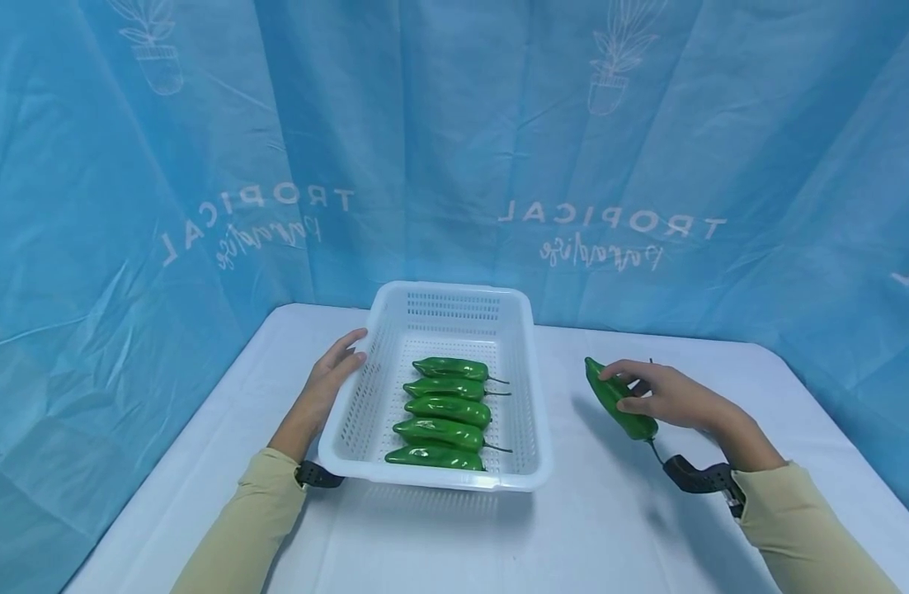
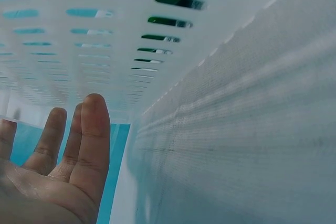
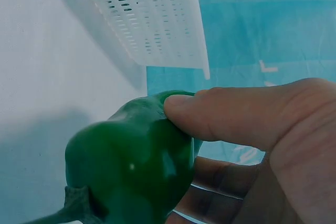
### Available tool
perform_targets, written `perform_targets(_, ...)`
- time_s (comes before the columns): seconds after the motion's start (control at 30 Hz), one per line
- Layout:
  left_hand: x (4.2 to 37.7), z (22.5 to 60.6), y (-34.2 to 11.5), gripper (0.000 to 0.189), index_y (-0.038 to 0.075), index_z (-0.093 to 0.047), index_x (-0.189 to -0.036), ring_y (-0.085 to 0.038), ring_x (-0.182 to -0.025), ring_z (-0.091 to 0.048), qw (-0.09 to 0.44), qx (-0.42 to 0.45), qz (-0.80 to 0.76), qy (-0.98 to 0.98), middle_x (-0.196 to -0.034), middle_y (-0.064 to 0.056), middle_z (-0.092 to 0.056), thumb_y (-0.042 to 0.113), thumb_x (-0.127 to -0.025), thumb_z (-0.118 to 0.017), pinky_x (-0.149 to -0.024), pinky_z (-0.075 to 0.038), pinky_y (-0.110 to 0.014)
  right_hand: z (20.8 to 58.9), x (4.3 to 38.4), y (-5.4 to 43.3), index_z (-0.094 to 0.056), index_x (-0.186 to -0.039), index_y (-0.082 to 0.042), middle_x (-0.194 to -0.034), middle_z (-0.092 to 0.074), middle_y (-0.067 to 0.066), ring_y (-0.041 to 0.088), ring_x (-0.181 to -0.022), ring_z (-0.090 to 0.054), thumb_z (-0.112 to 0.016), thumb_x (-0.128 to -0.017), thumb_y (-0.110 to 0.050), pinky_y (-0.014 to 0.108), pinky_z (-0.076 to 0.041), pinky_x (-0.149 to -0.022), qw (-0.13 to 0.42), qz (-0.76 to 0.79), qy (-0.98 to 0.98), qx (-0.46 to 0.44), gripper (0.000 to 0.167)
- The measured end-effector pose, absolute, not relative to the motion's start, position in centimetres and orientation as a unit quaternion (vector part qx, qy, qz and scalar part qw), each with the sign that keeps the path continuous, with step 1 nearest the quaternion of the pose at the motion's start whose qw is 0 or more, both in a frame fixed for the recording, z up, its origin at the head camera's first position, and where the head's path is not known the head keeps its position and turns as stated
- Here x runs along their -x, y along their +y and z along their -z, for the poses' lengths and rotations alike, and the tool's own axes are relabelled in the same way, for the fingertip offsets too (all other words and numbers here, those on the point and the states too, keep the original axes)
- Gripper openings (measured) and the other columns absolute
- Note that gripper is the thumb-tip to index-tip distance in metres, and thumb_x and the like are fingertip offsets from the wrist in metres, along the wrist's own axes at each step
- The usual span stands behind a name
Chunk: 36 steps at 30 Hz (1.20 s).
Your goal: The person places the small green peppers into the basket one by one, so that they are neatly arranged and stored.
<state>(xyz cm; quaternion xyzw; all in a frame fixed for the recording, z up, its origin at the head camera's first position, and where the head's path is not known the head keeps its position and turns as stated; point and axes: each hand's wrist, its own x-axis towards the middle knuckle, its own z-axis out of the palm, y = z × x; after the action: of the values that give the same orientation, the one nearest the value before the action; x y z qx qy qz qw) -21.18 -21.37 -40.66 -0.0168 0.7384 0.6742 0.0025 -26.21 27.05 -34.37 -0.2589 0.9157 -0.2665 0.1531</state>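
A glossy green chili pepper (image 1: pixel 619 401) is pinched between the thumb and fingers of my right hand (image 1: pixel 673 398), raised over the right part of the table. Its stem points down toward me; in the right wrist view the pepper's (image 3: pixel 128 163) stem end is nearest the camera. Several similar peppers (image 1: pixel 445 408) lie in a stacked column inside a white perforated plastic basket (image 1: pixel 539 412), most stems to the right. My left hand (image 1: pixel 328 379) is at the basket's left side, its fingers at the rim. In the left wrist view those fingers (image 2: pixel 94 145) look fairly straight beside the slotted wall.
A white cloth covers the table (image 1: pixel 595 528) under the basket. Blue curtains (image 1: pixel 454 148) with mirrored white lettering hang behind and along both sides. Each wrist wears a black strap (image 1: pixel 695 476).
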Motion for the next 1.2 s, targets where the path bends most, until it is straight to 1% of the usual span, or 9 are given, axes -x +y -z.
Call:
perform_targets(0.2, 21.2, 40.8, -21.4, 0.057, 0.032, -0.027, -0.155, -0.043, -0.137, -0.047, 0.003, 0.017, -0.678, 0.735, -0.157, -0.011, -0.034, 0.039, -0.102, -0.049, -0.103, -0.051, -0.057, 33.8, 26.2, 26.6, -0.056, -0.132, -0.013, -0.121, -0.062, 0.021, 0.030, -0.104, -0.064, -0.066, -0.093, -0.013, 0.034, -0.059, -0.070, 0.150, 0.251, 0.919, 0.265, 0.039)
perform_targets(0.37, 21.3, 40.8, -21.4, 0.057, 0.034, -0.028, -0.155, -0.043, -0.137, -0.046, 0.006, 0.020, -0.676, 0.736, -0.158, -0.009, -0.033, 0.040, -0.102, -0.049, -0.103, -0.050, -0.058, 32.6, 26.4, 25.7, -0.056, -0.132, -0.015, -0.120, -0.062, 0.020, 0.028, -0.101, -0.064, -0.065, -0.094, -0.013, 0.034, -0.059, -0.069, 0.148, 0.235, 0.922, 0.271, 0.039)
perform_targets(0.6, 21.2, 40.8, -21.5, 0.058, 0.034, -0.027, -0.155, -0.043, -0.139, -0.045, 0.009, 0.018, -0.677, 0.736, -0.159, -0.009, -0.032, 0.041, -0.102, -0.048, -0.105, -0.048, -0.059, 30.2, 26.4, 24.2, -0.057, -0.132, -0.016, -0.125, -0.062, 0.017, 0.024, -0.099, -0.064, -0.065, -0.094, -0.014, 0.037, -0.059, -0.073, 0.134, 0.194, 0.928, 0.287, 0.039)
perform_targets(0.7, 21.2, 40.8, -21.5, 0.058, 0.034, -0.027, -0.155, -0.043, -0.139, -0.045, 0.009, 0.015, -0.679, 0.734, -0.159, -0.009, -0.032, 0.041, -0.102, -0.049, -0.105, -0.049, -0.058, 29.3, 26.4, 23.2, -0.058, -0.131, -0.016, -0.129, -0.061, 0.018, 0.027, -0.102, -0.064, -0.066, -0.093, -0.013, 0.041, -0.060, -0.077, 0.124, 0.180, 0.930, 0.297, 0.039)
perform_targets(0.8, 21.2, 40.8, -21.5, 0.057, 0.034, -0.027, -0.155, -0.043, -0.138, -0.045, 0.009, 0.017, -0.678, 0.735, -0.159, -0.009, -0.032, 0.041, -0.102, -0.048, -0.104, -0.049, -0.058, 28.5, 26.4, 22.2, -0.058, -0.132, -0.017, -0.131, -0.060, 0.019, 0.030, -0.105, -0.064, -0.065, -0.094, -0.013, 0.043, -0.060, -0.077, 0.122, 0.172, 0.929, 0.303, 0.039)
perform_targets(0.93, 21.1, 40.7, -21.4, 0.058, 0.034, -0.027, -0.155, -0.043, -0.137, -0.046, 0.009, 0.020, -0.674, 0.739, -0.159, -0.010, -0.032, 0.041, -0.102, -0.048, -0.103, -0.051, -0.057, 27.6, 26.5, 21.0, -0.058, -0.132, -0.017, -0.131, -0.061, 0.020, 0.031, -0.104, -0.064, -0.063, -0.094, -0.011, 0.041, -0.060, -0.074, 0.116, 0.167, 0.926, 0.319, 0.039)
perform_targets(1.1, 21.1, 40.6, -21.4, 0.058, 0.033, -0.026, -0.156, -0.043, -0.137, -0.047, 0.006, 0.021, -0.672, 0.740, -0.158, -0.010, -0.033, 0.041, -0.103, -0.047, -0.102, -0.052, -0.055, 26.7, 26.1, 19.2, -0.060, -0.132, -0.017, -0.129, -0.064, 0.015, 0.027, -0.105, -0.065, -0.063, -0.094, -0.009, 0.042, -0.060, -0.078, 0.096, 0.145, 0.920, 0.352, 0.039)
perform_targets(1.2, 21.2, 40.7, -21.4, 0.057, 0.032, -0.027, -0.156, -0.043, -0.136, -0.047, 0.007, 0.019, -0.676, 0.736, -0.157, -0.011, -0.034, 0.040, -0.103, -0.047, -0.101, -0.052, -0.054, 26.4, 25.7, 18.2, -0.061, -0.131, -0.018, -0.129, -0.064, 0.014, 0.027, -0.105, -0.065, -0.063, -0.093, -0.008, 0.041, -0.060, -0.079, 0.094, 0.131, 0.918, 0.362, 0.039)
